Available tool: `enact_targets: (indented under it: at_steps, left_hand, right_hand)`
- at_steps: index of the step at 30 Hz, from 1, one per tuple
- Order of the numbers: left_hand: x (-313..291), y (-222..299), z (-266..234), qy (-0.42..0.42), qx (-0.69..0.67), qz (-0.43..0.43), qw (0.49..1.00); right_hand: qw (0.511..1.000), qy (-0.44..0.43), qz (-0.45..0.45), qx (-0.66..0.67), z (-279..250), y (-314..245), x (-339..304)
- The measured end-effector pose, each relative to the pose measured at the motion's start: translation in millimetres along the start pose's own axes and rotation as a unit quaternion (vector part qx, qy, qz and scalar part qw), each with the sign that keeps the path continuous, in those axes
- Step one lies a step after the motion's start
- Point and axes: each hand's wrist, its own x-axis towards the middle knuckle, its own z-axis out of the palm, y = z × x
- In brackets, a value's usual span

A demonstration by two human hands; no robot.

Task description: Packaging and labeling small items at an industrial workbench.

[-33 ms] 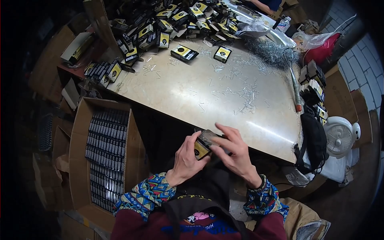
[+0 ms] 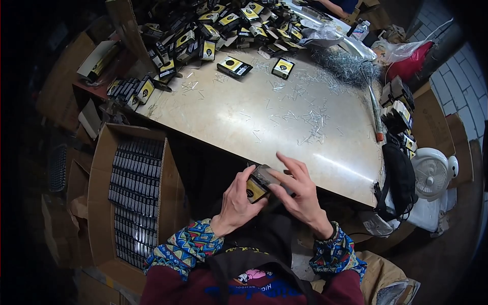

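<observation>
My left hand (image 2: pixel 238 201) is closed around a small black-and-yellow box (image 2: pixel 255 191) above my lap, just off the table's near edge. The top of that box stands open, and thin wire pieces (image 2: pixel 262 175) seem to show in it. Against the box's right side is my right hand (image 2: pixel 301 195). Its thumb and middle finger close on the greyish flap there, while the index finger points up and away. Scattered over the table (image 2: pixel 218 114) lie many thin bent wire pieces (image 2: pixel 312 122). Two similar boxes, one left (image 2: pixel 234 67) and one right (image 2: pixel 282 68), lie beyond them.
A large heap of boxes (image 2: pixel 208 51) covers the far left. A tangled wire pile (image 2: pixel 345 66) lies far right, beside long tweezers (image 2: pixel 374 109). An open carton (image 2: pixel 96 203) packed with boxes stands at my left. A white fan (image 2: pixel 431 173) and a black bag (image 2: pixel 399 175) are at right.
My right hand's fingers have shifted slightly at the box, the index finger lifting a little. My left hand and the box stay where they were.
</observation>
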Motion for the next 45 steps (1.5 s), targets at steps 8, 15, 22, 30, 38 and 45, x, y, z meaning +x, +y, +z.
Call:
enact_targets:
  at_steps: [8, 15, 22, 30, 38, 45]
  left_hand:
    - [4.0, -4.8, -4.3, -0.043, 0.032, 0.091, 0.994]
    - [10.8, -3.1, -11.9, -0.071, 0.08, 0.167, 0.98]
    - [18.0, -5.7, -24.4, -0.107, 0.142, 0.134, 0.975]
    - [7.4, -2.3, -8.1, -0.061, 0.0, -0.009, 0.998]
    - [6.0, 1.3, 2.5, -0.035, -0.007, 0.032, 0.999]
    - [8.9, 12.3, 1.2, -0.013, 0.086, -0.024, 0.996]
  right_hand:
    - [0.993, 0.041, 0.046, 0.103, -4.9, 8.5, 9.6]
    - [0.997, -0.048, 0.025, 0.047, -13.3, 7.3, 7.8]
    - [0.997, 0.004, -0.065, 0.037, -13.2, 2.9, 8.6]
    - [0.992, 0.097, 0.068, 0.043, 1.4, -4.2, -5.1]
    - [0.978, 0.154, 0.093, 0.105, 36.6, -13.5, -27.6]
    - [0.906, 0.161, 0.245, 0.305, 48.1, -21.7, -26.1]
